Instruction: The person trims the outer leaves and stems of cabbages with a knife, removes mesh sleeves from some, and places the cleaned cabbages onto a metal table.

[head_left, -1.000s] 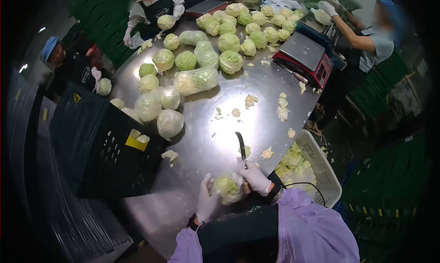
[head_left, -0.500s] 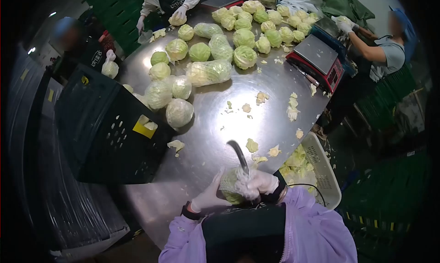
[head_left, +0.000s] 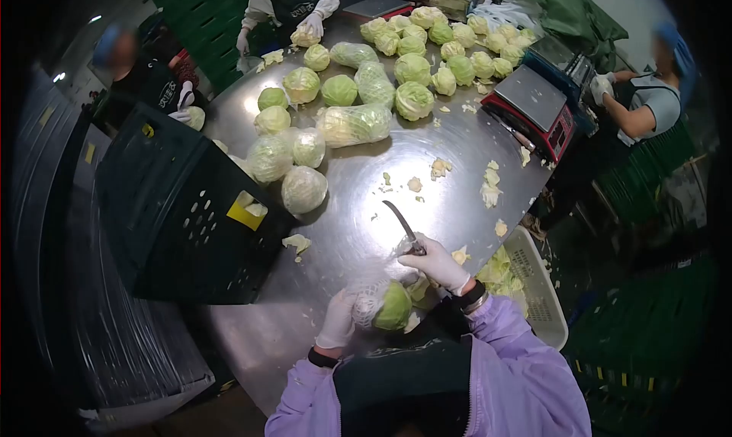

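Near the table's front edge, my gloved left hand (head_left: 337,320) grips a green cabbage (head_left: 393,306) from the left; white foam netting (head_left: 368,300) covers that side of it. My gloved right hand (head_left: 436,263) is wrapped round the handle of a curved knife (head_left: 401,222), above and to the right of the cabbage. The blade points up and left over the steel table (head_left: 351,239). Loose leaves lie beside the cabbage, partly under my right wrist.
A dark crate (head_left: 183,216) stands at left. Wrapped and bare cabbages (head_left: 412,69) fill the table's far side. A red scale (head_left: 531,102) sits at right, above a white basket (head_left: 537,284) of leaves. Three co-workers (head_left: 293,3) stand around the table.
My right hand has moved up and right off the cabbage with the knife. The cabbage has turned, its netted side now toward my left hand. The left co-worker's hands have lowered.
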Tool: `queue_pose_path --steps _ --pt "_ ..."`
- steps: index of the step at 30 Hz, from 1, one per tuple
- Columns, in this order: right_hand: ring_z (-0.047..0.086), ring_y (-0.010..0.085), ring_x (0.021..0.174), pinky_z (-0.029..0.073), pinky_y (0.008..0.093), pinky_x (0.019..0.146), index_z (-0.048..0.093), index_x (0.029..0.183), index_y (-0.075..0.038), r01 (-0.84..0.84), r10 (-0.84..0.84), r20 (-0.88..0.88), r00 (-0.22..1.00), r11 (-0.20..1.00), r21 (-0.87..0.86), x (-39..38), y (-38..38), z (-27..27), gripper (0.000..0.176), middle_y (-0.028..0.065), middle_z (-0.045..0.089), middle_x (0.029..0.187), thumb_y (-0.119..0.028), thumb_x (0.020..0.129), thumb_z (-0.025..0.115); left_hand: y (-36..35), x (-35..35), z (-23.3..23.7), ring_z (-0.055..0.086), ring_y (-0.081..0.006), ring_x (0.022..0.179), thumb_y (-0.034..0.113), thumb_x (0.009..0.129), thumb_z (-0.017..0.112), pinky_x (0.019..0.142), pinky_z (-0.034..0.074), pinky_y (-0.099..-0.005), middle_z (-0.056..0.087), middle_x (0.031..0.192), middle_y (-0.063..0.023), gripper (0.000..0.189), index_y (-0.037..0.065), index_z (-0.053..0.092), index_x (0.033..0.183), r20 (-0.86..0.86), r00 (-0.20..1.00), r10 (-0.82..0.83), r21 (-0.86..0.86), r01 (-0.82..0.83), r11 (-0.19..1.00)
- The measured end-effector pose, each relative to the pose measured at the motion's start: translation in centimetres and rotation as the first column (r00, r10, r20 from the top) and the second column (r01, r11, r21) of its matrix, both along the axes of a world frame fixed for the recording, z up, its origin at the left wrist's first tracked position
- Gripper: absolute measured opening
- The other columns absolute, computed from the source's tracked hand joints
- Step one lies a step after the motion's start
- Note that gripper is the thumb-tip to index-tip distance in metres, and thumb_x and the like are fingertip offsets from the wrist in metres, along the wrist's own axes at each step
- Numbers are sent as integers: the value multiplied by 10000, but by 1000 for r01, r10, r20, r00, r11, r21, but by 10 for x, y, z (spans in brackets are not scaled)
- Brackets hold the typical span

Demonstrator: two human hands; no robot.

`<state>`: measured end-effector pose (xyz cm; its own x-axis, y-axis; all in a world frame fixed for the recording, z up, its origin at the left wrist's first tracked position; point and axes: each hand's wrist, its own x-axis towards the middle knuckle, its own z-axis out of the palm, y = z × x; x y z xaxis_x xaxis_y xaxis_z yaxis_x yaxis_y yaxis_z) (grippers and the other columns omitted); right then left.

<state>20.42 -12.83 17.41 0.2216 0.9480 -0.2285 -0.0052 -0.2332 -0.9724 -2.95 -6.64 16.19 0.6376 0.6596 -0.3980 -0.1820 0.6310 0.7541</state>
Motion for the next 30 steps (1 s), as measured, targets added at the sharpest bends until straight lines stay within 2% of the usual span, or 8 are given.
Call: queue_pose_path --steps 7,13,19,21,23,25,27,30 --pt "547 72 616 440 214 553 452 1308 -42 -228 213 -249 945 973 -30 -32 -32 8 559 12 595 796 -228 840 694 20 14 39 598 -161 1012 140 948 517 898 479 -310 620 1122 -90 295 -34 550 1185 202 979 22 -71 -7 997" --pt "514 64 584 411 200 529 564 926 -37 215 -138 -527 839 973 88 -11 -35 58 115 -12 541 660 -129 870 603 41 37 63 563 -178 1077 148 853 649 971 424 -319 587 1195 -87 473 -4 490 1271 -71 974 -213 387 224 895" --pt "488 36 573 385 185 514 535 962 -65 542 -551 -198 810 834 -106 91 -156 49 160 -50 518 700 -100 840 633 12 63 2 332 -334 1331 308 734 776 1084 295 -429 346 1420 -241 812 92 378 1408 -526 806 -272 746 591 308" --pt "485 48 591 413 235 537 570 994 -64 600 -611 1 791 776 -197 136 -224 -31 209 -6 541 701 -134 819 662 5 70 -18 221 -378 1380 308 721 781 1117 238 -437 257 1462 -257 855 120 348 1434 -521 772 -364 710 629 317" --pt "589 144 707 481 332 639 600 942 -8 728 -14 963 269 657 -194 134 -276 -78 258 66 590 723 -190 778 682 10 76 -24 264 -350 1368 283 727 780 1113 255 -421 292 1449 -239 863 77 333 1434 -463 808 -364 700 586 408" --pt "641 341 741 503 385 691 623 1077 -55 762 -229 894 386 625 -169 111 -281 -74 374 157 663 860 -241 761 697 26 71 -47 296 -322 1352 246 746 769 1109 268 -402 314 1441 -214 850 57 313 1438 -373 798 -473 564 600 567" --pt "647 255 682 502 337 633 587 1185 -61 717 -469 740 482 696 -25 86 -265 -100 391 129 673 880 -219 831 640 30 61 -59 327 -294 1337 208 765 757 1104 281 -384 336 1432 -190 838 38 294 1442 -287 773 -566 367 635 680" --pt "633 129 693 483 236 567 483 1321 -43 459 -452 112 885 805 -375 32 -174 -53 415 60 648 1007 -146 922 533 34 60 -64 390 -217 1279 74 823 687 1081 312 -341 398 1386 -104 786 37 230 1461 -61 819 -570 169 572 803"
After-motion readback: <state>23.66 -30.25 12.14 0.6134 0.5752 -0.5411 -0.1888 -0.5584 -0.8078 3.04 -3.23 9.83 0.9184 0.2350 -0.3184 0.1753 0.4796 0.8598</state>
